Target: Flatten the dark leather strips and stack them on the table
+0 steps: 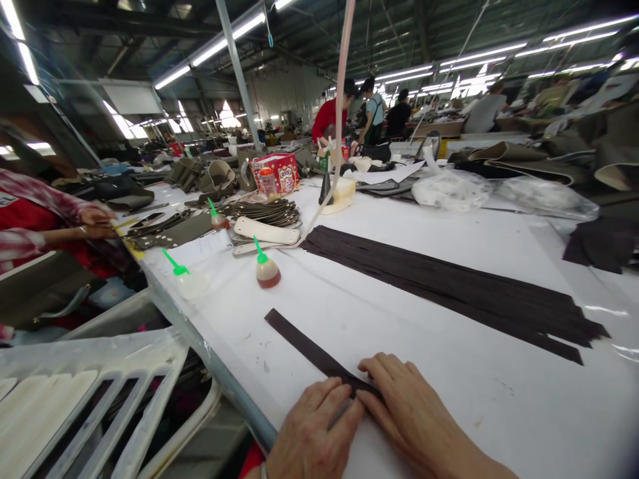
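Observation:
A narrow dark brown fabric strip lies slantwise on the white tabletop, its far end flat and free. At its near end, my left hand holds the strip with fingers bent together at its edge. My right hand grips the same end from the other side, thumb and fingertips close to the left fingertips. The fingers hide part of the strip there, so I cannot tell how its edges lie. Beyond my hands stretches a long layered pile of similar dark strips.
Green-tipped squeeze bottles stand left of the pile. Pale straps and a red box lie farther back, near clear plastic bags. A slatted white rack is off the table's left edge. A co-worker's hands are at left.

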`<state>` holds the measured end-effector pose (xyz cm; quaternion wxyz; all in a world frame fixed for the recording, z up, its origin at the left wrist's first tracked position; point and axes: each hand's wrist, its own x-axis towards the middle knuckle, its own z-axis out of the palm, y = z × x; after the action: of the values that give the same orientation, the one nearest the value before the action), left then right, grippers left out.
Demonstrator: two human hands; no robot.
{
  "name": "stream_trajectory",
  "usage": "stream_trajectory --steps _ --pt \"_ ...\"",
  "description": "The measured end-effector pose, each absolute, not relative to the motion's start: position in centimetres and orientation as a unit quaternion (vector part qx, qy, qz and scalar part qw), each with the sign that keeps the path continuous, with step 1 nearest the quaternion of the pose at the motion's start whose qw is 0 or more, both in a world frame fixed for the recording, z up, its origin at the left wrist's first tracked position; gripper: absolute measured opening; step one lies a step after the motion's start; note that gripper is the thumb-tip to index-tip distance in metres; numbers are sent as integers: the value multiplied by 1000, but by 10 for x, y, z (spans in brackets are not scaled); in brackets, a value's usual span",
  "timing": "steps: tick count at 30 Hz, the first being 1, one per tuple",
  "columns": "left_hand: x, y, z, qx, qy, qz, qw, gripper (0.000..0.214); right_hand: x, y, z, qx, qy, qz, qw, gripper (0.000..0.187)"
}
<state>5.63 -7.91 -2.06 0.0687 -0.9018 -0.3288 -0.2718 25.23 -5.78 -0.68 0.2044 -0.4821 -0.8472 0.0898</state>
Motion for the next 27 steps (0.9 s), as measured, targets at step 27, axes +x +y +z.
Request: stream_trajectory --steps 27 --pt "43 -68 1 -829 -416 -342 -149 29 232 -51 -12 -498 -850 95 142 20"
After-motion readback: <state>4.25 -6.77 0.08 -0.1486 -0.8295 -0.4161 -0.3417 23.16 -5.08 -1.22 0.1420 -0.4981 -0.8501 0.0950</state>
